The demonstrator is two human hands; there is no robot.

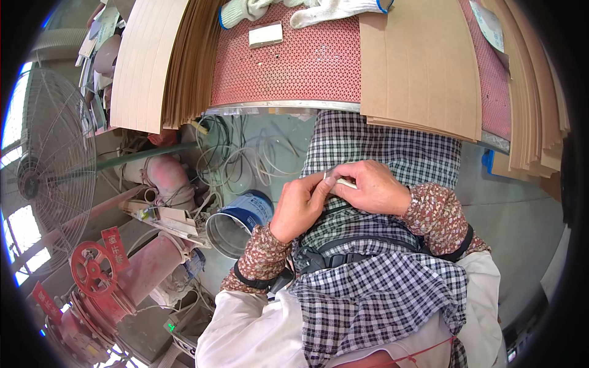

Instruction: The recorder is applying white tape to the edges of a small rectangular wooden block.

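Over my lap, against the checked apron (374, 294), both of my hands meet with fingertips together. My left hand (299, 203) is closed in a pinch, thumb against the fingers. My right hand (375, 189) curls its fingers round a small pale strip (347, 183), most of which the fingers hide. A shiny, clear-looking bit shows where the fingertips meet; I cannot tell what it is. Beyond them, on a red perforated work surface (282, 76), lie white knitted gloves (337, 11) with blue cuff edges and a small white block (265, 35).
Brown cardboard sheets stand stacked at the left (144, 67) and lie at the right (423, 70) of the surface. A blue open bucket (230, 234) sits on the floor to my left, near coiled hoses (228, 162). Farther left are a large fan (46, 178) and a red valve wheel (93, 268).
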